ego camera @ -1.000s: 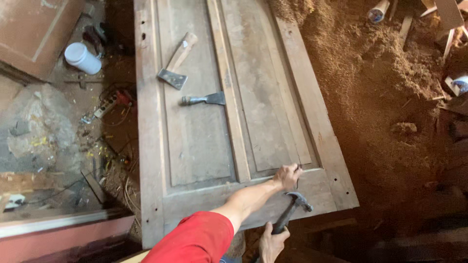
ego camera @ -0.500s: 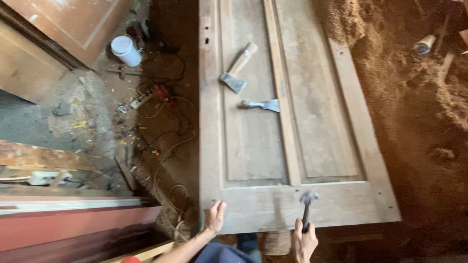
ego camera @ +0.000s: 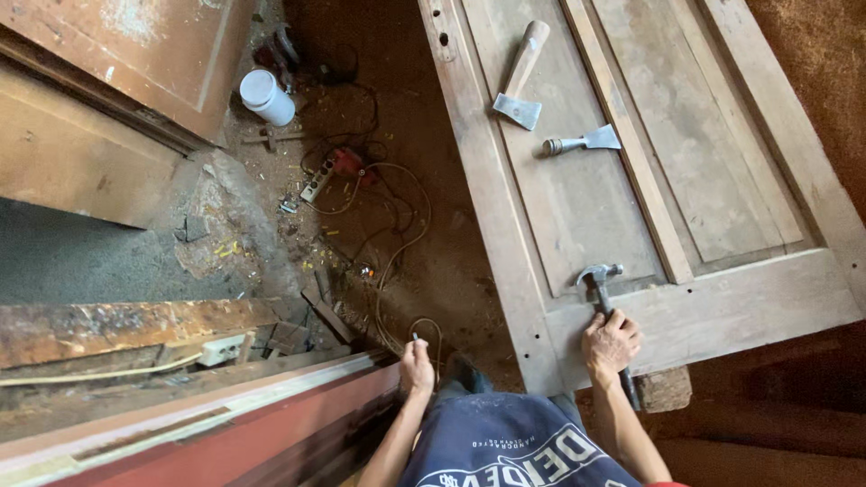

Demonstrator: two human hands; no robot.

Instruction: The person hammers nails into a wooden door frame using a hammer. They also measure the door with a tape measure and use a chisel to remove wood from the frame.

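Observation:
My right hand (ego camera: 611, 344) grips the dark handle of a claw hammer (ego camera: 599, 277), whose metal head rests on the bottom rail of an old wooden panelled door (ego camera: 722, 311) lying flat. My left hand (ego camera: 416, 365) is off the door to the left, closed around a small thin pale object above the dirt floor near a loop of cable (ego camera: 401, 261). Farther up the door lie a hatchet (ego camera: 520, 83) with a wooden handle and a metal scraper (ego camera: 582, 141).
A white plastic jar (ego camera: 266, 96) stands on the floor at the upper left, near a power strip (ego camera: 317, 184) with tangled cords. A reddish board (ego camera: 225, 415) and wooden planks (ego camera: 135, 325) lie at the lower left. Sawdust (ego camera: 812, 36) covers the ground right of the door.
The view has swung left and down. My left hand left the door's corner and dropped to the floor, closing on a small object. The hammer head came down onto the rail.

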